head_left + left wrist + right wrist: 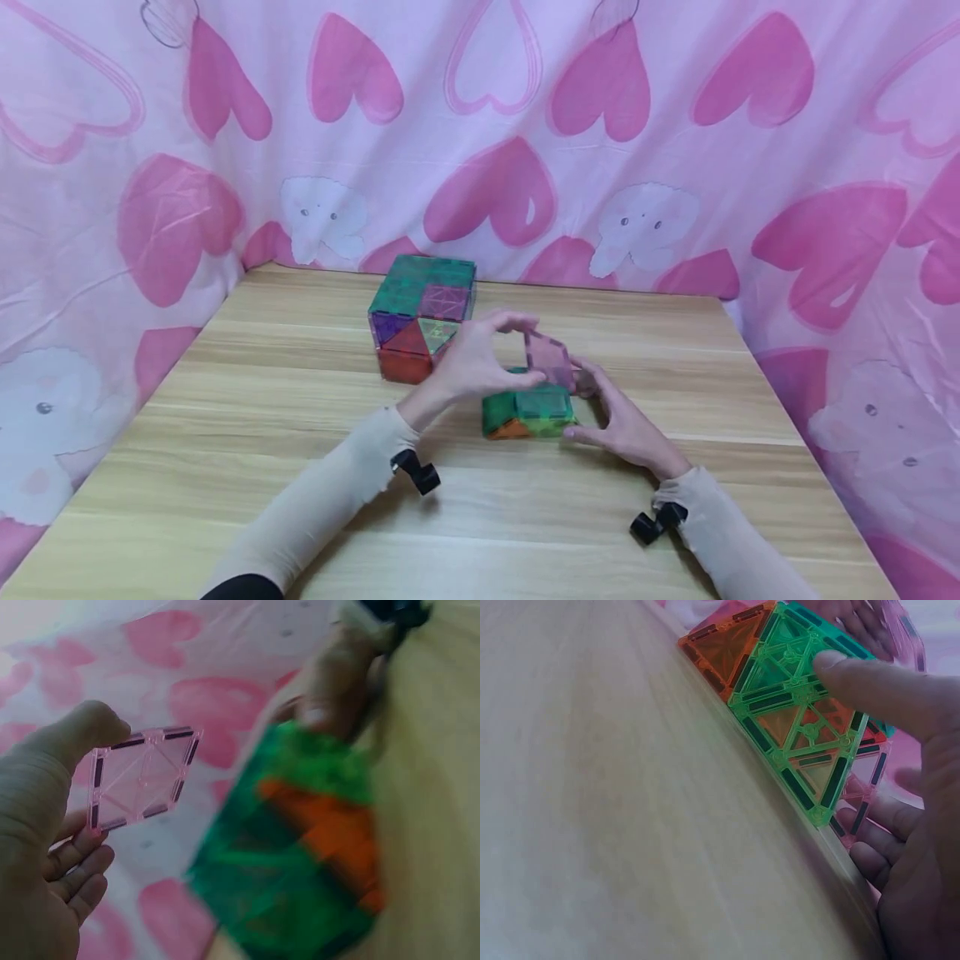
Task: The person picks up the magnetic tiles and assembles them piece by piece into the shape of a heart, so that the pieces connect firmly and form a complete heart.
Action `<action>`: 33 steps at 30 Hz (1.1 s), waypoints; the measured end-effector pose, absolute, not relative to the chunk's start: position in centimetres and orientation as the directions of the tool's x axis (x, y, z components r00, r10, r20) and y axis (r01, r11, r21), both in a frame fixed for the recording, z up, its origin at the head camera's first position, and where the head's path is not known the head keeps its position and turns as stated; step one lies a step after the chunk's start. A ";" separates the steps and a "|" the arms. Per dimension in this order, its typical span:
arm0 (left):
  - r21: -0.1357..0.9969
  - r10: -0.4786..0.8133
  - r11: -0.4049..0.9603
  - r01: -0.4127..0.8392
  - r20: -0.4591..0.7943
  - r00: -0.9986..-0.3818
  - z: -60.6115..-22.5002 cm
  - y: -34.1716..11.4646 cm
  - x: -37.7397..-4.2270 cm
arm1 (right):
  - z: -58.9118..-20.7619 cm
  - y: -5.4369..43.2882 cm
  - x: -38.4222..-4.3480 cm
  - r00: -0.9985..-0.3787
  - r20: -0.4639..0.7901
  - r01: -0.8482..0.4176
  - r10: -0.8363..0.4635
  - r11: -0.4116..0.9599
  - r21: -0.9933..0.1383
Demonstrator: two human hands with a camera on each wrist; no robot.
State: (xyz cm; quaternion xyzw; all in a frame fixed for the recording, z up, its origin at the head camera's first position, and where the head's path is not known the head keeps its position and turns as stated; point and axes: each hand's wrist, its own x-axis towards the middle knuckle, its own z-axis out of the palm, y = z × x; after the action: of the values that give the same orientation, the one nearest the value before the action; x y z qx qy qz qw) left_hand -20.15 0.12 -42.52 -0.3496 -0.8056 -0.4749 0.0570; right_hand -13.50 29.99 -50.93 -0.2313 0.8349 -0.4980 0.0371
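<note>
Between its thumb and fingers, my left hand pinches a clear pink square magnetic tile by its edges. The tile is tilted above a small magnetic-tile structure. That structure stands on the table, with green tiles on top and orange and light green triangles on its sides. My right hand grips the structure's right end. In the right wrist view the thumb lies against the green tiles, while curled fingers reach a pink triangle tile on the far side.
A larger magnetic-tile block in green, purple and red stands behind and left of the small structure, close to my left hand. The wooden table ends at a pink curtain with hearts.
</note>
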 end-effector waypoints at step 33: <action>0.550 0.613 0.481 0.683 0.346 -0.711 -46.0 3.7 -17.7 | -50.8 30.3 -13.4 -0.890 0.196 -0.388 -0.411 0.458 -0.800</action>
State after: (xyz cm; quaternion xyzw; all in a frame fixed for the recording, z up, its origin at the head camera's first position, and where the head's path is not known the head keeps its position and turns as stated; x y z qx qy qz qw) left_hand -17.69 3.71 -46.01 -0.3770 -0.8590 -0.3425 0.0511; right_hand -13.40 30.28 -50.82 -0.2340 0.8538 -0.4648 0.0125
